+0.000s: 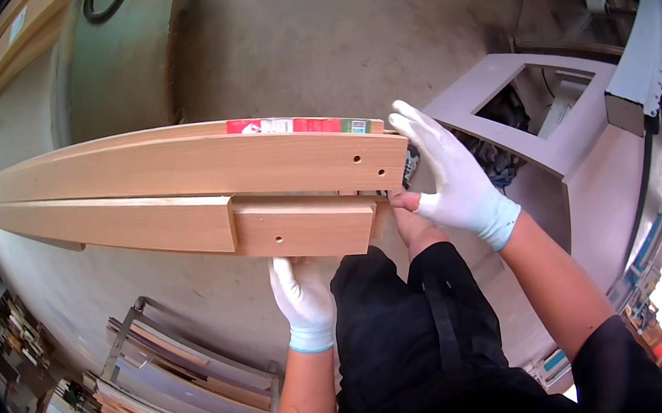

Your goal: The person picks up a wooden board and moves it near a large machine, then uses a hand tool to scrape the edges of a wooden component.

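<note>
Long pale wooden boards lie stacked crosswise in front of me, the upper one with two holes near its right end, the shorter lower one with one hole. A red-and-green label is on the back board. My left hand, in a white glove, grips the lower boards from the near side, its fingers partly hidden beneath them. My right hand, also gloved, is held beside the boards' right ends, fingers stretched out and thumb close to the end; whether it touches them I cannot tell.
A pale panel with a rectangular opening stands at right. A rack of boards is at lower left, a greenish panel at upper left. Concrete floor lies beyond the boards. My legs are below.
</note>
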A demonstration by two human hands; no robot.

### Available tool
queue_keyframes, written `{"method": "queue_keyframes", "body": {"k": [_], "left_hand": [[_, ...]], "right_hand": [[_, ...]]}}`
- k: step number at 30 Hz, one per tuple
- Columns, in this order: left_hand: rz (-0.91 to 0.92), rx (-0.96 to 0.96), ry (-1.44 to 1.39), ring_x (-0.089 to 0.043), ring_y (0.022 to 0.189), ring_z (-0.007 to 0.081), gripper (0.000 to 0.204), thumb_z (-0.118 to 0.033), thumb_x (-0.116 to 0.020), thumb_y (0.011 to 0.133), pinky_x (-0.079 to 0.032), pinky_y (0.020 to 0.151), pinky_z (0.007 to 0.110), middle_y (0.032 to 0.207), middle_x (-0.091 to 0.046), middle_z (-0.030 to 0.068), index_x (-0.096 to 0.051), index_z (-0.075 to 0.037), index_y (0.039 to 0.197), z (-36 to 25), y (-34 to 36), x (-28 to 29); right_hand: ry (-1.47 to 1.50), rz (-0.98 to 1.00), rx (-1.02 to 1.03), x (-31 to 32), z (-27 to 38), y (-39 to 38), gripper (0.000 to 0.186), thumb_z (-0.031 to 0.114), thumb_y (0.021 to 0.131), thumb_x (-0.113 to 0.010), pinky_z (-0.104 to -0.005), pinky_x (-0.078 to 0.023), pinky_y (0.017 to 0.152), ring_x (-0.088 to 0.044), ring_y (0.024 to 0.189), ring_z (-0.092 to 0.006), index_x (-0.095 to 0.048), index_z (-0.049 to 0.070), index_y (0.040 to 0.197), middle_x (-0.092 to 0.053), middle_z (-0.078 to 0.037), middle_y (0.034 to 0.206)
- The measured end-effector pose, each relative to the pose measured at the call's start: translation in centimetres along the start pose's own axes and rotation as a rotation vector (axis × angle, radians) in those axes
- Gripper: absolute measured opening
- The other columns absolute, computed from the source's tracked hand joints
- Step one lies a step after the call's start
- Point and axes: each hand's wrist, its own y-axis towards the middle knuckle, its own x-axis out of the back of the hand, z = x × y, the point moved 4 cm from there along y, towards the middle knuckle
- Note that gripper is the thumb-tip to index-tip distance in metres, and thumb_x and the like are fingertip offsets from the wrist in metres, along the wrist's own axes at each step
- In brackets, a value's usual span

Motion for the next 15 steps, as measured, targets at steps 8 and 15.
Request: {"method": "queue_keyframes", "body": {"k": [8,15], "left_hand": [[-0.069,-0.281,0.927,-0.062,0.104,0.0209,0.031,-0.020,-0.051,0.107,-0.049,0.101,0.044,0.118,-0.066,0.0136,-0.060,-0.001,0.129,-2.5,-2.7,2.2],[0.585,-0.952,1.874,-0.051,0.130,0.0414,0.064,-0.017,-0.083,0.076,-0.038,0.113,0.058,0.137,-0.056,0.0175,-0.059,-0.006,0.134,-9.6,-1.9,-8.1]], "right_hand": [[0.095,-0.035,-0.008,-1.0,-0.2,0.7,0.089,0.015,0.073,-0.083,-0.0426,-0.044,0.114,-0.053,0.135,-0.0385,-0.043,0.010,0.152,-0.052,-0.019,0.150],[0.196,-0.127,-0.051,-0.8,-0.8,1.6,0.090,0.016,0.078,-0.080,-0.0426,-0.046,0.112,-0.051,0.137,-0.0396,-0.036,0.012,0.157,-0.050,-0.018,0.153]]}}
